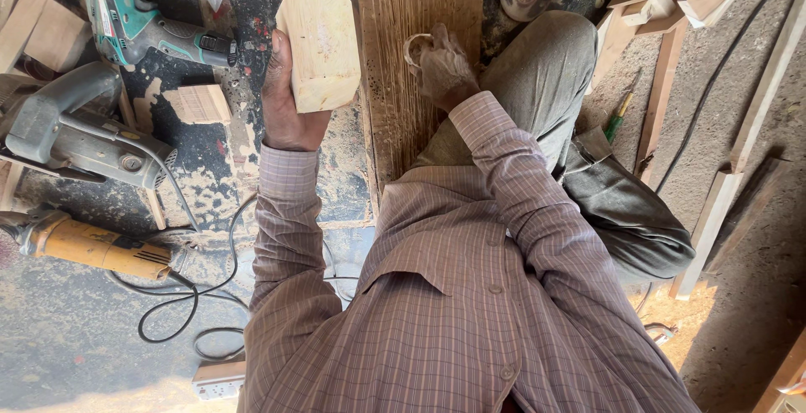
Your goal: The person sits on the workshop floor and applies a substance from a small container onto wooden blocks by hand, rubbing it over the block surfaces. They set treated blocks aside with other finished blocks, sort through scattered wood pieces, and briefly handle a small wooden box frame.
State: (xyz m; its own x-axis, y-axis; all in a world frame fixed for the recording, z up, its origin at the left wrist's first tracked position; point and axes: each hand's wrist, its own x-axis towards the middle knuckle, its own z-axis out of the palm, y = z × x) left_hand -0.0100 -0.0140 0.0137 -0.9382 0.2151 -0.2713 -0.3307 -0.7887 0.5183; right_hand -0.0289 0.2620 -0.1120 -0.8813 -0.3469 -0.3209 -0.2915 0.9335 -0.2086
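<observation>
- The left hand (285, 98) clasps a pale, squared block of raw wood (319, 48), thumb side against its left face, the block standing upright above the wrist.
- The right hand (445, 69) is closed around a small curl of pale wood or a ring-like scrap (414, 46), pressed onto the long, scored wooden plank (411, 10) that serves as the bench.
- Judging by this, the block is being readied to meet the plank just right of the left grip; a firm hold low on the block keeps its faces free.
- It is wise to keep the right fingers clear of the block's landing spot.
- Left of the left grip lie a teal power drill (134, 23), a grey circular saw (75, 132) and a yellow angle grinder (92, 245), cables trailing; keep the sleeve away from them.
</observation>
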